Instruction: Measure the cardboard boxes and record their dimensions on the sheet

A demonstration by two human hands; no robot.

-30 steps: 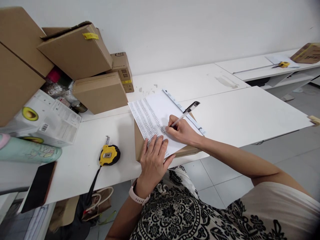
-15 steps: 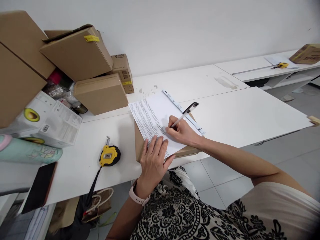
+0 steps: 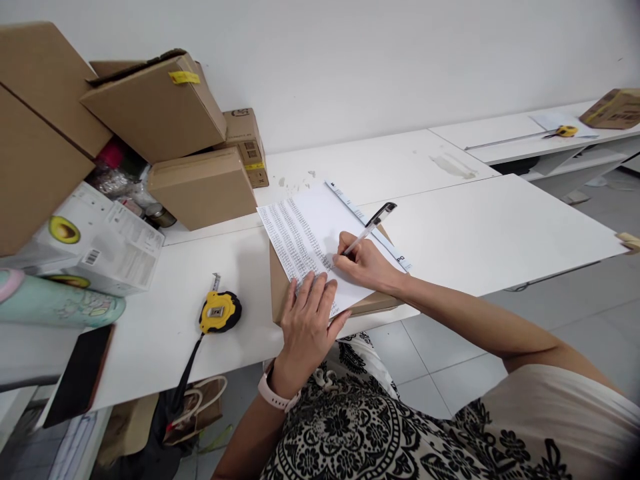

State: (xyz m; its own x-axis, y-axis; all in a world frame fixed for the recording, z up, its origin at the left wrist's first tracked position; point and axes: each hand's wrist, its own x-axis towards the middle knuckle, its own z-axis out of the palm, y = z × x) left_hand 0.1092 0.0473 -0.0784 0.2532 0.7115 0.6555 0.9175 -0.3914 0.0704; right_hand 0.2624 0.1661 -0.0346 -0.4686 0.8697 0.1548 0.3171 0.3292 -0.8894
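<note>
Rightward, wide tabletop (image 3: 500, 230), left hand (image 3: 307, 319) over paper (image 3: 325, 227) edge, right hand (image 3: 369, 265) holding pen (image 3: 372, 226)

Office-like workroom, white desks (image 3: 490, 230), cardboard boxes (image 3: 200, 190), tape measures (image 3: 220, 312)

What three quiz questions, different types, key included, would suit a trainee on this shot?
1. What does the right grip hold?
2. True or false: the fingers of the left grip lie on the written sheet.
3. Fill in: in the picture, the dark phone lies to the ____ of the near yellow tape measure.

Key:
1. A pen.
2. True.
3. Left.
</note>
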